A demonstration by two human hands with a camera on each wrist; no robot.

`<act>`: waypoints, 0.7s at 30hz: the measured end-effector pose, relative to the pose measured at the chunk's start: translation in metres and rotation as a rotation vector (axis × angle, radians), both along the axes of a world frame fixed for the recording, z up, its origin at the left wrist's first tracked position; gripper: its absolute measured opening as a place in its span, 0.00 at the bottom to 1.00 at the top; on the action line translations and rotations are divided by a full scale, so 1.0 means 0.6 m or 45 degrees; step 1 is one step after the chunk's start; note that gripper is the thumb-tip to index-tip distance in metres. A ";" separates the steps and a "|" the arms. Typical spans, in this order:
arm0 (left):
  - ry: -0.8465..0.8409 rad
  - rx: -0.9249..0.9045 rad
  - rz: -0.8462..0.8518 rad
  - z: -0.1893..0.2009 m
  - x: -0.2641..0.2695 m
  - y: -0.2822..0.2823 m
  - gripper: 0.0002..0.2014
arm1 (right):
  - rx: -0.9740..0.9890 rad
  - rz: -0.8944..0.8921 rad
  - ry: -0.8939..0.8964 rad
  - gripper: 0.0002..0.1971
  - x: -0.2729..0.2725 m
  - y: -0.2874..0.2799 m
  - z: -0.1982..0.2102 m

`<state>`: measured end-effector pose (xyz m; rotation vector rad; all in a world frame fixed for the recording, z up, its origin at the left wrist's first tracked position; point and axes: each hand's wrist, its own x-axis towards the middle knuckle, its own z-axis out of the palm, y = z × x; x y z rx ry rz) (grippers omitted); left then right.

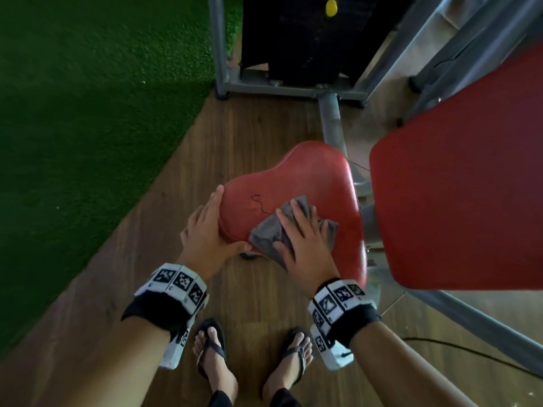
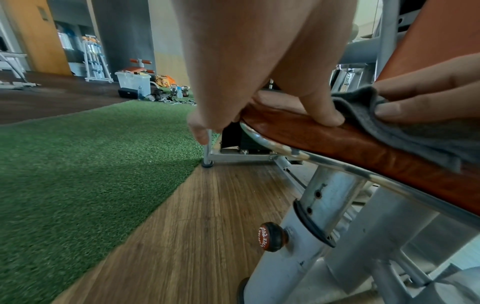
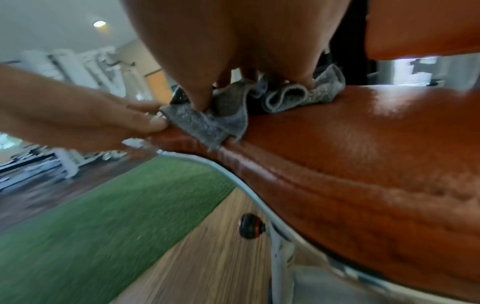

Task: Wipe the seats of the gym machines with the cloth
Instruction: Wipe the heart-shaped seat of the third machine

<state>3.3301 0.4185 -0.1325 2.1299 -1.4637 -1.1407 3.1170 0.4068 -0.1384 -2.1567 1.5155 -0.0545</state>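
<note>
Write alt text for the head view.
Right hand presses a grey cloth flat on a red gym machine seat while the left hand holds the seat's left edge. Wooden floor below, green turf at left.

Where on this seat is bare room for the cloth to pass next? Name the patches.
Bare red seat lies beyond the right hand, out to the far rounded end, and between the cloth and the left hand. The near edge is crowded: both hands and the bunched cloth meet there.

The seat (image 1: pixel 308 183) is red, padded and worn. The grey cloth (image 1: pixel 269 233) lies crumpled on its near edge.
</note>
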 end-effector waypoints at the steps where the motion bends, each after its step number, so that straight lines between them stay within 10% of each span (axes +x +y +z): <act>1: 0.013 -0.001 0.000 0.002 0.004 0.000 0.62 | -0.002 0.037 0.009 0.31 0.004 0.004 0.001; 21: 0.057 -0.039 -0.036 -0.004 0.035 0.005 0.59 | 0.019 0.192 0.102 0.30 0.058 -0.051 0.017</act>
